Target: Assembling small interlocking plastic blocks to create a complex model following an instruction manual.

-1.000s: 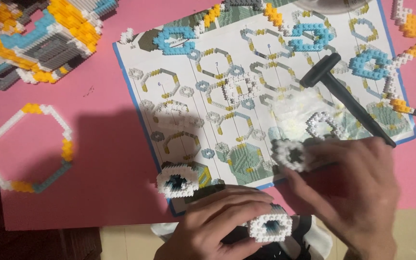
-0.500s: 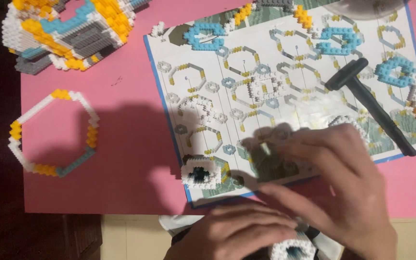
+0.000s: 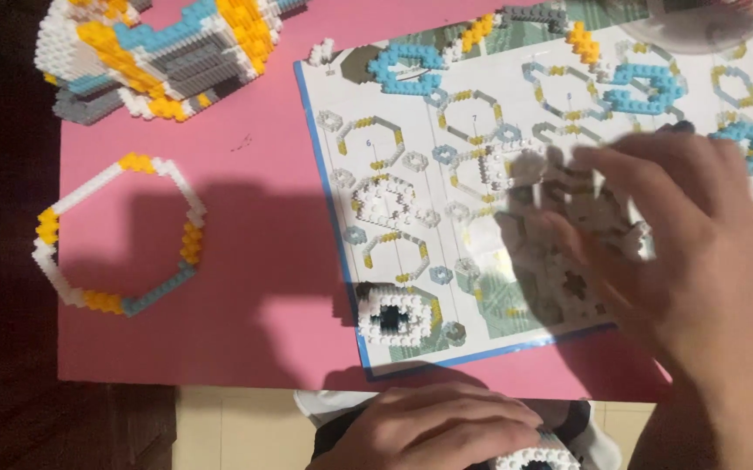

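My right hand (image 3: 664, 261) reaches across the printed instruction sheet (image 3: 411, 218), fingers spread over some blurred white brick pieces (image 3: 529, 165). Whether it grips one is unclear. My left hand (image 3: 433, 431) rests at the bottom edge, below the pink mat (image 3: 255, 261), curled round a small white brick ring (image 3: 537, 457) held in my lap. Another white ring with a dark centre (image 3: 394, 315) lies on the sheet's lower left corner.
A white, yellow and grey hexagon frame (image 3: 120, 235) lies on the mat at left. A large brick model (image 3: 159, 52) stands at top left. Blue brick rings (image 3: 407, 68) and small yellow pieces (image 3: 477, 30) sit along the sheet's top.
My right hand has moved up the sheet from its lower edge and now hides the black tool. The view has shifted right, and my left hand stays low with its ring.
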